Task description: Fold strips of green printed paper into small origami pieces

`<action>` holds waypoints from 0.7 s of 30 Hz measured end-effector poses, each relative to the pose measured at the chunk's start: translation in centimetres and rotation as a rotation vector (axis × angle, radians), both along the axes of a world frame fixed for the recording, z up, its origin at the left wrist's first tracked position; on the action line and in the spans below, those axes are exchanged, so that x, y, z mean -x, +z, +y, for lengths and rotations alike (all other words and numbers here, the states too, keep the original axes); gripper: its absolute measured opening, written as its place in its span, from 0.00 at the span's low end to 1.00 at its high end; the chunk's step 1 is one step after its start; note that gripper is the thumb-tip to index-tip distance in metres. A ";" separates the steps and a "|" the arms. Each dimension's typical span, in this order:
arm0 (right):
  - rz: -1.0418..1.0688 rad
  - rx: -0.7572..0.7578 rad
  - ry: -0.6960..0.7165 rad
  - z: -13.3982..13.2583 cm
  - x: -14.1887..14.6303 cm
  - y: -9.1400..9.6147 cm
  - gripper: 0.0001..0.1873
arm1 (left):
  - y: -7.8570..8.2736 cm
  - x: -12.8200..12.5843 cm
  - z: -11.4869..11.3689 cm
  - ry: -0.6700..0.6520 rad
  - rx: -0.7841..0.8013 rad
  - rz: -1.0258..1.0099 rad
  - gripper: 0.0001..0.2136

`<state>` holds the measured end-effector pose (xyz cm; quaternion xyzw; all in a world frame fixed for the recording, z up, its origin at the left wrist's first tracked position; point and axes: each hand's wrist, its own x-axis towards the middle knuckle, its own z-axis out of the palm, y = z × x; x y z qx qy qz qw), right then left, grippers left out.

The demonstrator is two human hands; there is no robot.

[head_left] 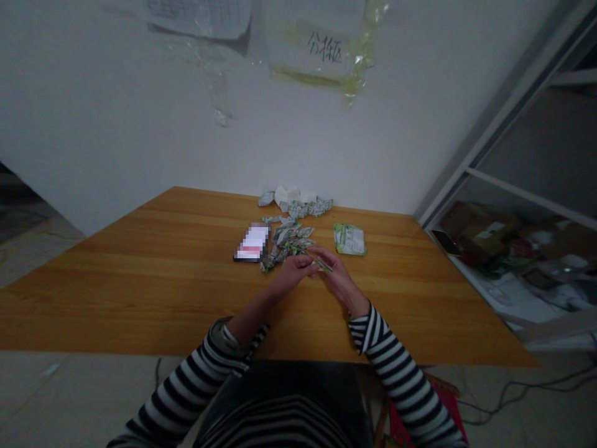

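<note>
My left hand (295, 274) and my right hand (339, 275) meet above the middle of the wooden table. Between their fingertips is a small green-and-white packet (323, 265), seen nearly edge-on and partly covered by the fingers. Both hands are closed in a pinch on it. Just beyond them lies a loose heap of crumpled green-and-white wrappers (290, 239). To the right of the heap, a flat green-and-white packet (350, 240) rests on the tabletop, apart from my right hand.
A phone (252, 242) with a blurred screen lies left of the heap. White crumpled tissue (288, 195) and more wrappers (310, 207) sit near the wall. The wooden table (140, 274) meets a metal-framed shelf (527, 211) holding boxes at right. Cables (501, 401) run along the floor.
</note>
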<state>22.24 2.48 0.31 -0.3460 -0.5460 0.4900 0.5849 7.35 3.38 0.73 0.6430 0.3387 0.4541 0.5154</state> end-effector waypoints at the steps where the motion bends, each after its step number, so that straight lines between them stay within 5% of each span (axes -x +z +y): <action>1: 0.027 0.015 -0.012 0.1 -0.2 0.0 0.21 | -0.2 0.1 0.2 0.046 -0.001 -0.002 0.16; 5: 0.058 0.047 -0.030 0.3 -1.3 0.1 0.26 | -0.6 0.5 0.8 0.269 -0.026 -0.017 0.18; 12: 0.031 0.066 -0.075 0.3 -0.6 -0.1 0.16 | -0.5 0.7 0.7 0.480 -0.144 0.028 0.07; 21: 0.037 0.078 -0.063 0.7 -0.6 0.0 0.19 | -0.6 0.4 0.6 0.365 -0.123 0.026 0.10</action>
